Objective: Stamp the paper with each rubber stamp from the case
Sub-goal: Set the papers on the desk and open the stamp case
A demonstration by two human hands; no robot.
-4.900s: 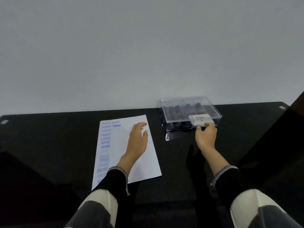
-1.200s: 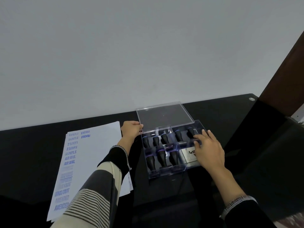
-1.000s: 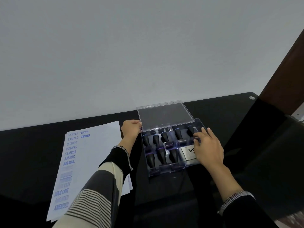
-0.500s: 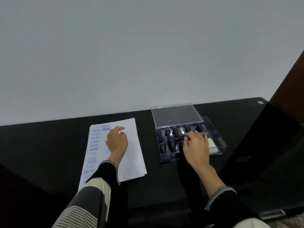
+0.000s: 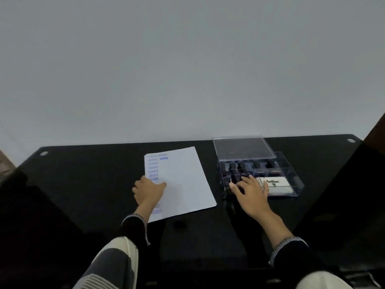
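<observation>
Clear case (image 5: 291, 174) lies open; right hand (image 5: 253, 196) grip unclear among stamps (image 5: 232, 165) (left hand (image 5: 149, 191) pressing paper (image 5: 185, 180), grip released).

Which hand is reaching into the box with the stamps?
The right hand: its fingers reach among the black stamps in the clear case. The left hand rests on the paper.

A white paper sheet (image 5: 183, 182) with blue stamped words down its left edge lies flat left of an open clear plastic case (image 5: 291, 178) holding upright black-handled rubber stamps (image 5: 241, 164).
</observation>
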